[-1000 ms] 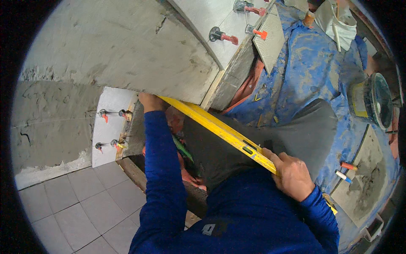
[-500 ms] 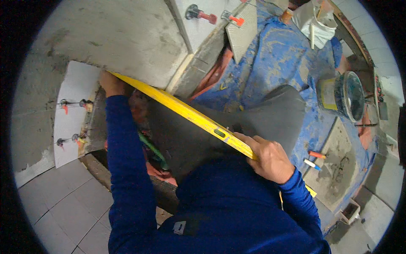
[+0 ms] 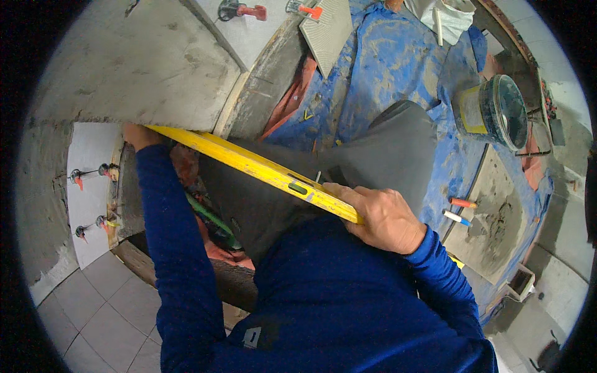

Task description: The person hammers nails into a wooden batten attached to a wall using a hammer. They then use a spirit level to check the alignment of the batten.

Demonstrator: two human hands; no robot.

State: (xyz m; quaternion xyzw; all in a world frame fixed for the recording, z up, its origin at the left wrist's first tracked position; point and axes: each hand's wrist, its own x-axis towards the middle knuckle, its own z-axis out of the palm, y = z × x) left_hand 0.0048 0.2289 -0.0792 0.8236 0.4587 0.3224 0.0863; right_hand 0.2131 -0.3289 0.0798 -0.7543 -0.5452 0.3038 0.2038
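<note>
A long yellow spirit level (image 3: 249, 163) lies slantwise across the front of my body, above my dark trousers. My right hand (image 3: 387, 219) is closed round its near right end, thumb and fingers over the edge. At the far left end my left hand (image 3: 138, 135) grips the level beside a white wall tile (image 3: 93, 193); most of its fingers are hidden. Black and red tile-levelling clamps (image 3: 107, 171) sit along that tile's edge. The level's far part runs close under the lower edge of a bare grey cement wall face (image 3: 143, 68).
A blue tarp (image 3: 398, 62) smeared with mortar covers the floor on the right. On it stand a bucket (image 3: 491, 112) and a white sack (image 3: 443, 17). A mortar-covered tile (image 3: 497, 217) lies near a red marker (image 3: 463, 202) and a white-and-blue marker (image 3: 457, 217).
The whole view has shifted, so the wall tile and clamps sit lower and the tarp and bucket further left and higher. Both hands stay on the spirit level.
</note>
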